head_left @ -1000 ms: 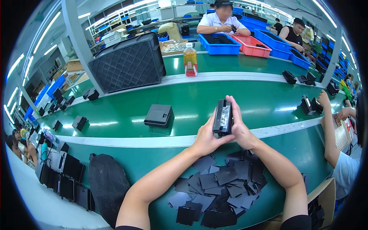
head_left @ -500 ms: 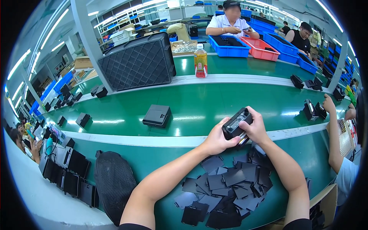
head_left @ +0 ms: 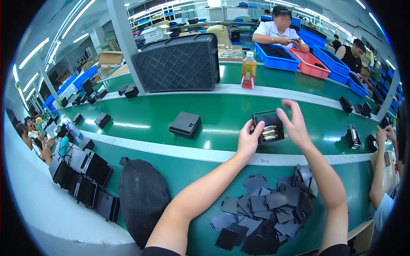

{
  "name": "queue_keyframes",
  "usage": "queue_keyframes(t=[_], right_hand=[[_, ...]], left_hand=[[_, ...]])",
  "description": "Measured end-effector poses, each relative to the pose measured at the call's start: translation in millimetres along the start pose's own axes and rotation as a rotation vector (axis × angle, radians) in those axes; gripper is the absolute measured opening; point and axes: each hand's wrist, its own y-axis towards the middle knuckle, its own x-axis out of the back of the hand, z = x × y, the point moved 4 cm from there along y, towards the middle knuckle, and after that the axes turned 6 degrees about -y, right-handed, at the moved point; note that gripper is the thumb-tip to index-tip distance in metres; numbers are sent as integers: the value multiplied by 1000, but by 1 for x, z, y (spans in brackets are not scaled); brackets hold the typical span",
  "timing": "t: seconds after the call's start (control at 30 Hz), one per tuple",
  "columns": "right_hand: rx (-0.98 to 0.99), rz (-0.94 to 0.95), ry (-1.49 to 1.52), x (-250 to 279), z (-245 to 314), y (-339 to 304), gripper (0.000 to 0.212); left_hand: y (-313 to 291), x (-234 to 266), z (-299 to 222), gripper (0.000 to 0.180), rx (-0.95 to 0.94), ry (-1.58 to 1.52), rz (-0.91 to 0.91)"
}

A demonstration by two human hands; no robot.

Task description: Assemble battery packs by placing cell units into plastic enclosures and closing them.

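My left hand (head_left: 249, 138) grips a black plastic box (head_left: 280, 133) by its left side. The box is tilted so that its open compartment faces me, and several batteries (head_left: 270, 133) lie side by side in it. Beside the box's right edge, my right hand (head_left: 295, 123) has its fingers spread and slightly blurred; whether a fingertip touches the box I cannot make out. Below my forearms, a loose heap of flat black covers (head_left: 260, 205) with small tabs lies on the green bench. A closed black box (head_left: 185, 123) rests on the green belt to the left of my hands.
A black mesh bag (head_left: 143, 200) lies by my left forearm, with several black boxes (head_left: 87, 187) lined up beyond it. Across the belt stand a large black case (head_left: 177, 64) and a drink bottle (head_left: 248, 72). Co-workers sit opposite near blue bins (head_left: 277, 59) and at the right.
The box has turned so its batteries face me. My right hand has let go and opened beside it. The whole view has shifted, with things now farther right.
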Motion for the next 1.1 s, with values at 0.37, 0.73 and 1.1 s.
queue_keyframes(t=[0.37,0.73,1.1], right_hand=[[208,154,-200,-138,71,245,65],[223,48,-503,-184,120,281,35],[531,9,-357,-101,96,219,27]], left_hand=[[-1,-3,9,42,31,-96,59],[-4,0,0,47,42,59,101],[7,9,12,61,125,-285,-54]])
